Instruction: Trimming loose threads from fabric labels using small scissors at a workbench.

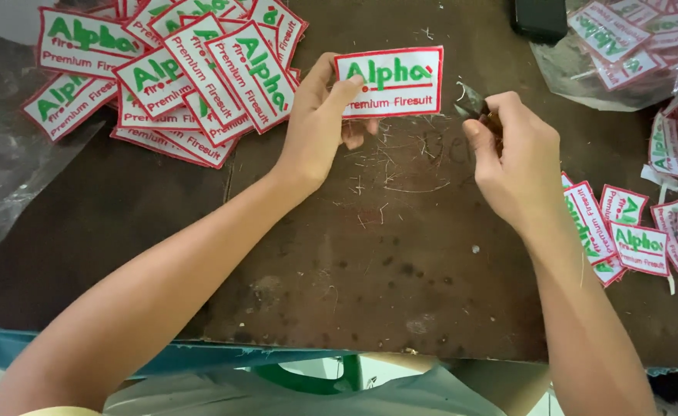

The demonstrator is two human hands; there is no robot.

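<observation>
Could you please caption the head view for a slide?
Left hand holds an embroidered patch; right hand grips small snips beside it.

We have the left hand (319,131) holding one patch (390,81) over the table (385,254) at centre, the right hand (512,154) just right of it with a small snipper (471,100) between. A patch pile (177,73) lies far left on the table, loose patches (639,239) right, a bag of patches (631,38) far right behind

Small garment-trim workshop: scarred brown worktable (400,254), heaped embroidered patches (177,69), thread clippings (385,166), plastic bag of patches (631,38).
</observation>
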